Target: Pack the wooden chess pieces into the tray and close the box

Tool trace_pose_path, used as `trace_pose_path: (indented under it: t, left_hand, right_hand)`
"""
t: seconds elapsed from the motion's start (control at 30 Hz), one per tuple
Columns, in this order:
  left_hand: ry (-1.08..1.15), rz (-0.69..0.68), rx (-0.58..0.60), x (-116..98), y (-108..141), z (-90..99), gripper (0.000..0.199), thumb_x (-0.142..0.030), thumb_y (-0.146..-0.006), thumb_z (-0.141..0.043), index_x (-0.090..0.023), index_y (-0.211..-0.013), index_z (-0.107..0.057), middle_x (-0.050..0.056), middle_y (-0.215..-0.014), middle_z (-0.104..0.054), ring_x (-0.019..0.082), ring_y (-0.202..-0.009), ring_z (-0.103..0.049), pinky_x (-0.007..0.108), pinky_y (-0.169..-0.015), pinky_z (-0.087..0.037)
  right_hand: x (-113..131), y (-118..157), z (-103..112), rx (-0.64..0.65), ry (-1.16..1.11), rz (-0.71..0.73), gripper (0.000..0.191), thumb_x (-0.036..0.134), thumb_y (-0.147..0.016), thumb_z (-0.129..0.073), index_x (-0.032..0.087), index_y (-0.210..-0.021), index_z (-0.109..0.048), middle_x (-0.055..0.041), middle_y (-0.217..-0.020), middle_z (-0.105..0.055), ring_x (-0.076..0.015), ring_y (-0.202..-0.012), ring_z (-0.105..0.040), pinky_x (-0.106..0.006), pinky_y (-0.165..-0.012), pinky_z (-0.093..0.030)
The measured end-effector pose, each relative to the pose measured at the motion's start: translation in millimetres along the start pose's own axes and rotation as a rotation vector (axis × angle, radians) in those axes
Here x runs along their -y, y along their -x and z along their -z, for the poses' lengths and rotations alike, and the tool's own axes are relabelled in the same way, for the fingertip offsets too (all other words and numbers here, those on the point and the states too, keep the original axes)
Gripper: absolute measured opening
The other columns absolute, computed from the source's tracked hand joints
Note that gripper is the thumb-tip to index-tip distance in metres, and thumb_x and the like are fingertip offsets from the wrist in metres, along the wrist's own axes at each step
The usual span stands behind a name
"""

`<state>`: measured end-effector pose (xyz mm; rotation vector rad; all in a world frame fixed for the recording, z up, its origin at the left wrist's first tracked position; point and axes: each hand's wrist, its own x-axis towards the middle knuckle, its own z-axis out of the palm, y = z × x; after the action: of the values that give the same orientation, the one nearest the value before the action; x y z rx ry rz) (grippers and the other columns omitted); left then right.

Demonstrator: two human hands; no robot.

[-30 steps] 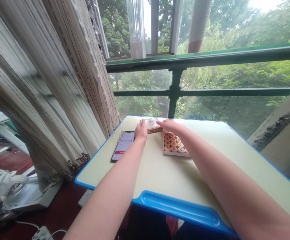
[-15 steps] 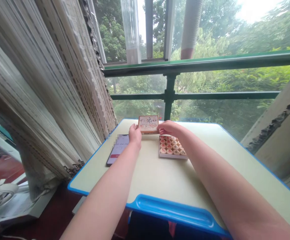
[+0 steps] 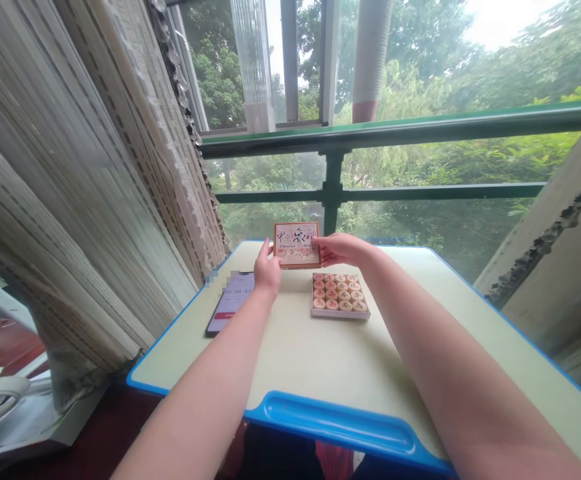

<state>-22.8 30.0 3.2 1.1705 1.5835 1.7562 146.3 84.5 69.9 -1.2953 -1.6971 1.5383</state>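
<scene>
A printed Chinese chess box lid is held up over the far part of the table, its lettered face tilted toward me. My left hand grips its left edge, and my right hand pinches its right edge, thumb on the front. Just below and to the right sits the open white box tray, filled with rows of round chess pieces, red-marked on the left and dark-marked on the right. A phone showing a timer lies left of my left forearm.
The pale table has a blue rim and a blue pen trough at the near edge. Behind it stand a green railing and window glass. Curtains hang at the left, with another curtain at the right.
Both hands have raised the lid slightly and tipped its printed face more toward me. My right hand has shifted up its edge, leaving the chess pieces more fully in view.
</scene>
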Motion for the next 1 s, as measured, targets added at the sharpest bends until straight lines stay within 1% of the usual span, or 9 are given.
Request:
trace_pose_path:
  t: [0.13, 0.2, 0.33, 0.43, 0.67, 0.73, 0.83, 0.9, 1.0]
  left_hand:
    - [-0.141, -0.199, 0.079, -6.5, 14.0, -3.5, 0.066, -0.027, -0.076, -0.051, -0.013, -0.137, -0.031, 0.011, -0.141, -0.035, 0.023, -0.131, -0.030, 0.032, -0.108, -0.024]
    - [-0.251, -0.303, 0.123, -8.1, 21.5, -4.4, 0.084, -0.036, -0.071, -0.061, -0.013, -0.140, -0.021, 0.014, -0.144, -0.029, 0.026, -0.133, -0.024, 0.037, -0.109, -0.020]
    - [-0.387, -0.452, 0.235, -9.1, 31.9, -4.8, 0.116, -0.042, -0.059, -0.072, -0.016, -0.142, 0.005, 0.017, -0.145, -0.024, 0.027, -0.132, -0.025, 0.041, -0.106, -0.026]
    - [-0.424, -0.535, 0.261, -9.4, 35.6, -5.5, 0.115, -0.045, -0.063, -0.069, -0.019, -0.141, 0.011, 0.017, -0.144, -0.026, 0.026, -0.131, -0.029, 0.041, -0.104, -0.030]
    - [-0.494, -0.732, 0.302, -9.5, 40.3, -5.7, 0.108, -0.046, -0.065, -0.068, -0.022, -0.142, 0.004, 0.016, -0.143, -0.028, 0.027, -0.128, -0.033, 0.044, -0.101, -0.033]
    - [-0.479, -0.752, 0.278, -10.8, 41.1, -5.2, 0.106, -0.045, -0.066, -0.067, -0.023, -0.142, 0.004, 0.017, -0.140, -0.031, 0.026, -0.120, -0.042, 0.043, -0.097, -0.038]
    - [-0.464, -0.723, 0.238, -12.6, 41.6, -4.5, 0.103, -0.043, -0.067, -0.066, -0.025, -0.141, 0.002, 0.017, -0.132, -0.037, 0.019, -0.091, -0.057, 0.039, -0.082, -0.047]
    - [-0.468, -0.708, 0.216, -13.4, 41.6, -3.9, 0.102, -0.041, -0.067, -0.067, -0.025, -0.141, 0.001, 0.016, -0.129, -0.039, 0.016, -0.078, -0.057, 0.037, -0.076, -0.049]
    - [-0.473, -0.705, 0.204, -14.8, 41.9, -2.6, 0.100, -0.041, -0.067, -0.067, -0.023, -0.141, -0.002, 0.017, -0.127, -0.039, 0.015, -0.073, -0.055, 0.036, -0.072, -0.049]
  right_hand:
    - [2.6, 6.1, 9.8, 0.025, 0.016, 0.006, 0.023, 0.032, -0.084, -0.055, 0.009, -0.078, -0.055, -0.0047, -0.061, -0.058, -0.0129, -0.056, -0.060, -0.029, -0.064, -0.057]
    - [6.5, 12.1, 15.2, 0.034, 0.083, 0.003, 0.023, 0.029, -0.085, -0.052, 0.007, -0.080, -0.056, -0.0069, -0.065, -0.061, -0.0131, -0.058, -0.062, -0.029, -0.067, -0.057]
    - [19.4, 30.9, 26.2, 0.033, 0.291, -0.023, 0.025, 0.027, -0.088, -0.047, 0.005, -0.085, -0.058, -0.0110, -0.073, -0.065, -0.0147, -0.058, -0.064, -0.031, -0.066, -0.058]
    - [27.1, 46.4, 34.1, 0.030, 0.395, -0.015, 0.022, 0.025, -0.089, -0.045, 0.006, -0.091, -0.056, -0.0117, -0.076, -0.066, -0.0154, -0.057, -0.065, -0.031, -0.064, -0.058]
    - [27.0, 63.8, 48.6, 0.136, 0.524, -0.080, 0.025, 0.024, -0.092, -0.036, 0.009, -0.105, -0.051, -0.0135, -0.089, -0.067, -0.0174, -0.060, -0.067, -0.030, -0.055, -0.057]
    - [29.5, 67.7, 48.8, 0.145, 0.557, -0.067, 0.025, 0.025, -0.091, -0.035, 0.010, -0.105, -0.051, -0.0139, -0.092, -0.066, -0.0168, -0.059, -0.066, -0.029, -0.054, -0.057]
    - [36.1, 74.3, 42.6, 0.102, 0.616, -0.030, 0.027, 0.025, -0.091, -0.036, 0.010, -0.108, -0.050, -0.0146, -0.092, -0.066, -0.0162, -0.057, -0.065, -0.029, -0.053, -0.056]
    - [38.5, 77.8, 35.2, 0.031, 0.659, 0.006, 0.030, 0.025, -0.089, -0.038, 0.011, -0.114, -0.047, -0.0154, -0.095, -0.066, -0.0163, -0.055, -0.065, -0.030, -0.052, -0.055]
    - [32.0, 81.2, 24.8, -0.100, 0.706, 0.070, 0.035, 0.025, -0.087, -0.040, 0.013, -0.120, -0.045, -0.0173, -0.100, -0.064, -0.0175, -0.051, -0.063, -0.032, -0.048, -0.053]
